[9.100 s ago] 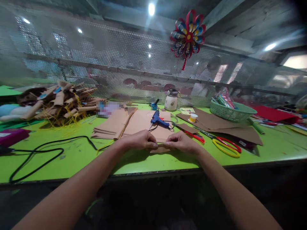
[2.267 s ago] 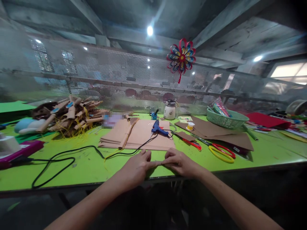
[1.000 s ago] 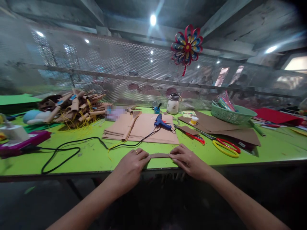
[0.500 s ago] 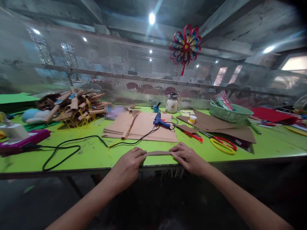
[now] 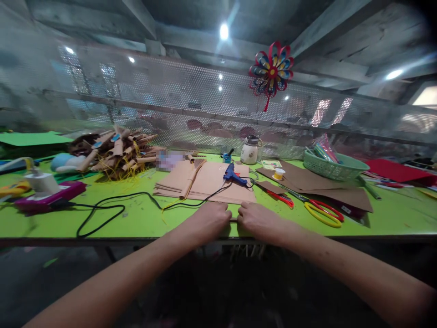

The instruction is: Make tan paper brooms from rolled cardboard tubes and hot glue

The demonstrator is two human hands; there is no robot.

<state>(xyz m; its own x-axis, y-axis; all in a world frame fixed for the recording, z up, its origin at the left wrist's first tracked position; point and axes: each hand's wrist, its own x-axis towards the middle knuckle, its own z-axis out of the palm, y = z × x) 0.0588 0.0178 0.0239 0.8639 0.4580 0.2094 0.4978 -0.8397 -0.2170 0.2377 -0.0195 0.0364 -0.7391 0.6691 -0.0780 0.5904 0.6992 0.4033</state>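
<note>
Near the front edge of the green table (image 5: 136,224), my left hand (image 5: 215,217) and my right hand (image 5: 254,219) are closed close together on a narrow strip of brown paper (image 5: 233,220). Only a short piece of the strip shows in the gap between them; the fingers cover the rest. Just beyond my hands lies a stack of brown paper sheets (image 5: 211,182). On it rest a blue glue gun (image 5: 235,175) and a thin bundle of rolled brown paper with yellow string (image 5: 191,180).
Scissors (image 5: 324,214) and a red-handled cutter (image 5: 283,198) lie to the right, before a green basket (image 5: 336,167). A heap of paper rolls (image 5: 119,152) stands back left. A black cord (image 5: 136,195) runs to a purple power strip (image 5: 51,197). A jar (image 5: 250,151) stands behind.
My hands have drawn together along the paper strip, and the fingers have curled over it, hiding most of it. The whole view has shifted slightly.
</note>
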